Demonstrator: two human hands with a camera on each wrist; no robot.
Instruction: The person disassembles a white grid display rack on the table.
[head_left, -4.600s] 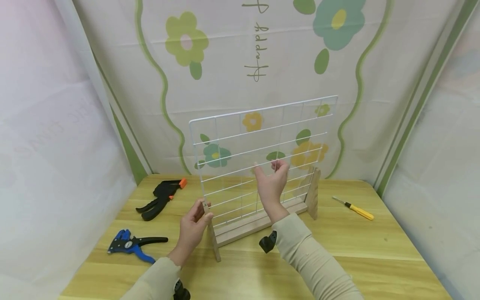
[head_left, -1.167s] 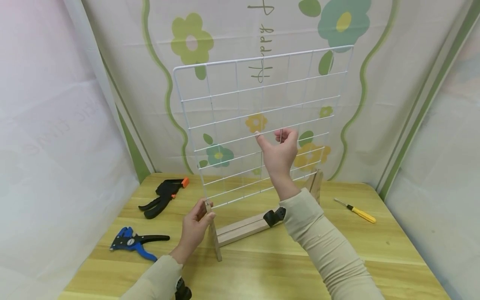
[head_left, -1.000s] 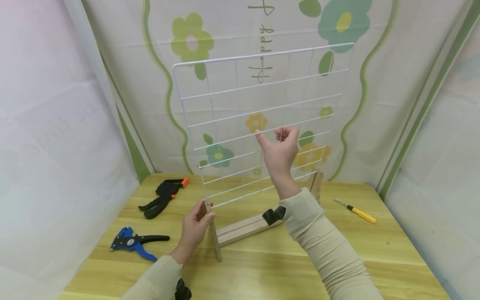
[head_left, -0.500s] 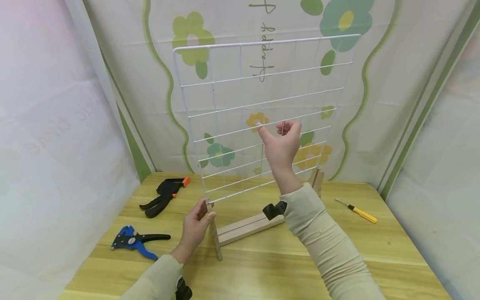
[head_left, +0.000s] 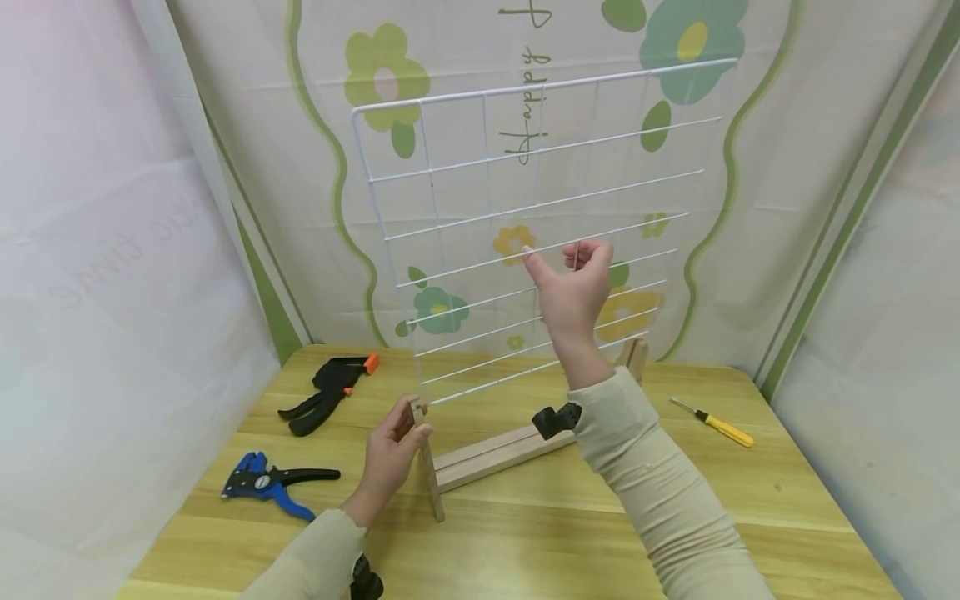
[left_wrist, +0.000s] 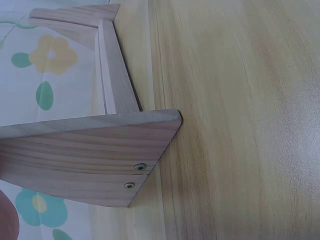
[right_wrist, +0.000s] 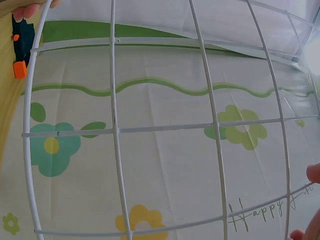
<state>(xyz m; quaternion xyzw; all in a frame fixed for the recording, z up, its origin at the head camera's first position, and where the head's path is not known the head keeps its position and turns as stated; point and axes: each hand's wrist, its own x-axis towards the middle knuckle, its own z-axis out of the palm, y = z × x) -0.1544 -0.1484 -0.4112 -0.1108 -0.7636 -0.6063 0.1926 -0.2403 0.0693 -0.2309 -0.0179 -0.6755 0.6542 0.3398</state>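
A white wire grid panel [head_left: 543, 86] stands above a wooden stand, slanting up to the right. My right hand [head_left: 573, 296] grips it near its middle, thumb and curled fingers at the wires. My left hand [head_left: 388, 454] pinches the top of the stand's left side piece [head_left: 430, 475], right beside the grid's lower left corner. The grid's bottom wire lies well above the grooved base bar [head_left: 487, 458]. Behind my right arm, the stand's right side piece [head_left: 636, 357] is partly hidden. Two bolts [left_wrist: 140, 167] show on the left side piece in the left wrist view.
A black clamp [head_left: 326, 392] with orange tips and a blue-and-black wire stripper [head_left: 262, 481] lie at the left. A yellow-handled screwdriver [head_left: 720, 425] rests at the right. Behind the table [head_left: 525, 533] hangs a flowered cloth [head_left: 465, 50].
Several seconds ago the grid sat low between the side pieces; my right hand has raised it. Over the last half second it has shifted slightly right. My left hand has stayed at the side piece.
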